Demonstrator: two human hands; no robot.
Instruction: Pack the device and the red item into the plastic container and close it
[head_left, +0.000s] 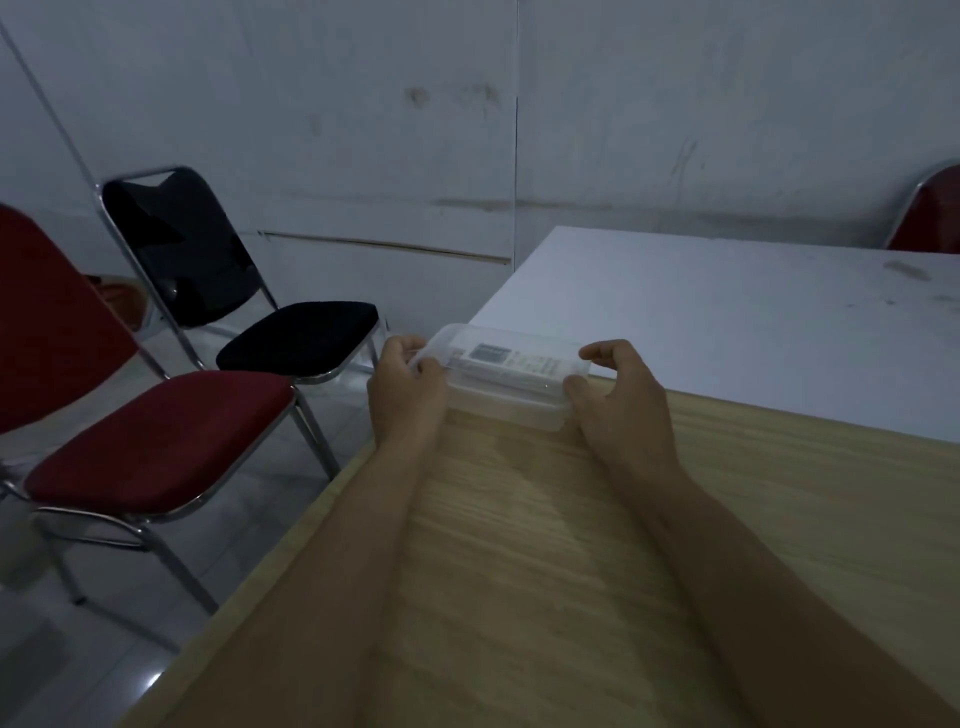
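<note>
On the wooden table (519, 545), hands grip the plastic container (506, 382).

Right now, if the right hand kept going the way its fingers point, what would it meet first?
The right hand points leftward at the plastic container and already touches its right end, so it meets that first. The device lies inside.

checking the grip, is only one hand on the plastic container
No, both hands hold it: the left hand grips one end of the plastic container, the right hand the other.

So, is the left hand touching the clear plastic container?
Touching. The head view shows the left hand with fingers wrapped over the left end of the clear plastic container.
</note>
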